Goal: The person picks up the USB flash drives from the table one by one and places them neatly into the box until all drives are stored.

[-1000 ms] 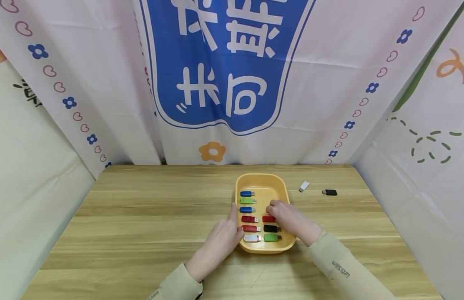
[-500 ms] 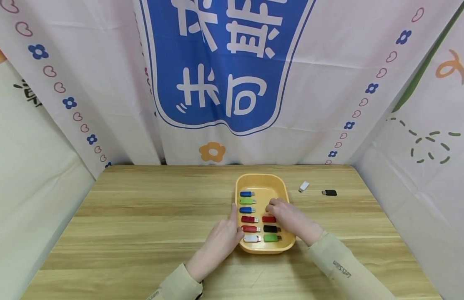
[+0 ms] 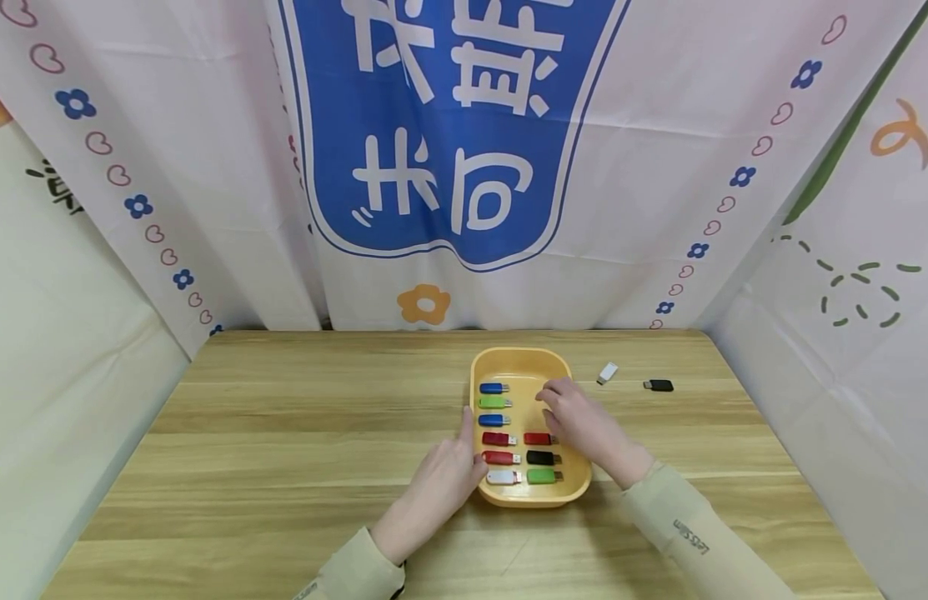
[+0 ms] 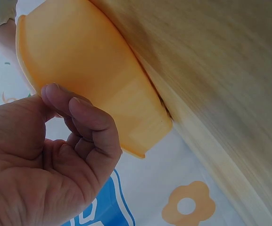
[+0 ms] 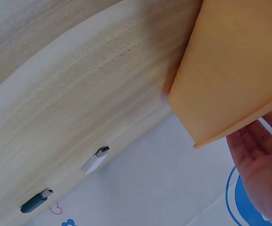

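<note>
A yellow tray (image 3: 519,497) stands on the table with USB flash drives laid in two columns. The left column has blue, green, red and white drives. On the right lie a red USB flash drive (image 3: 539,438), a black one (image 3: 543,457) and a green one (image 3: 544,476). My left hand (image 3: 447,471) holds the tray's left rim, thumb over the edge; in the left wrist view its other fingers curl beside the wall. Just above the red drive, my right hand (image 3: 587,429) hovers over the right rim with loosely bent fingers and nothing visible in them.
To the right of the tray, a white USB flash drive (image 3: 608,372) and a black USB flash drive (image 3: 659,385) lie on the wooden table (image 3: 298,417). Printed cloth (image 3: 621,208) hangs behind the table's back edge and along both sides.
My right hand has lifted slightly and shifted right, off the red USB flash drive, which now shows whole. The left hand and tray have stayed in place.
</note>
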Tool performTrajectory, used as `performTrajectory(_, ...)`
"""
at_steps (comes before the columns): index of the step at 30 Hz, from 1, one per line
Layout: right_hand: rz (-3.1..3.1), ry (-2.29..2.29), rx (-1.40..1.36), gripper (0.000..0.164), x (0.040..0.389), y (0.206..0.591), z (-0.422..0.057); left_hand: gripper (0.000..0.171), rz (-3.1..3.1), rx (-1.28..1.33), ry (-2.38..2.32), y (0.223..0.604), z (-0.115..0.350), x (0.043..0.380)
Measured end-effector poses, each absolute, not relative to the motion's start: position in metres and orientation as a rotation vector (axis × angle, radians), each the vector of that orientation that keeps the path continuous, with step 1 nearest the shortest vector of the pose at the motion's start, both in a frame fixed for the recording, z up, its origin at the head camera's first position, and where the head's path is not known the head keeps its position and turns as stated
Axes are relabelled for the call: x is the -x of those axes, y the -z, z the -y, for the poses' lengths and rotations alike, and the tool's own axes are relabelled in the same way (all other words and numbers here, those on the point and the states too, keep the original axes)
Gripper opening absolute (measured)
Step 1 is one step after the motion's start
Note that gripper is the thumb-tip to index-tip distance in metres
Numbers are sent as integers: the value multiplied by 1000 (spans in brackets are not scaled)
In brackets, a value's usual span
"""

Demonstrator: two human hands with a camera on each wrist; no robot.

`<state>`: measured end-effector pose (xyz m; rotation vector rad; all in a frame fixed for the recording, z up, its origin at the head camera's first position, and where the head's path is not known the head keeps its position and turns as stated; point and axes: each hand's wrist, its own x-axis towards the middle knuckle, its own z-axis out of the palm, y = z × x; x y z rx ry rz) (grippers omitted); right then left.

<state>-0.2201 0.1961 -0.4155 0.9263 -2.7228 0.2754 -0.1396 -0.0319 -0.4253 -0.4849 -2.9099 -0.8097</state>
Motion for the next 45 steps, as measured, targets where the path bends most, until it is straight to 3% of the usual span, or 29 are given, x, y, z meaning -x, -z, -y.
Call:
performTrajectory(36,2735,-615,-224,29,249,427,-249,76,2969,406,839,424,30,141)
performTrajectory(45,2847,-635,-42,37,255,429,-260,77,2974,400,835,424,30,142)
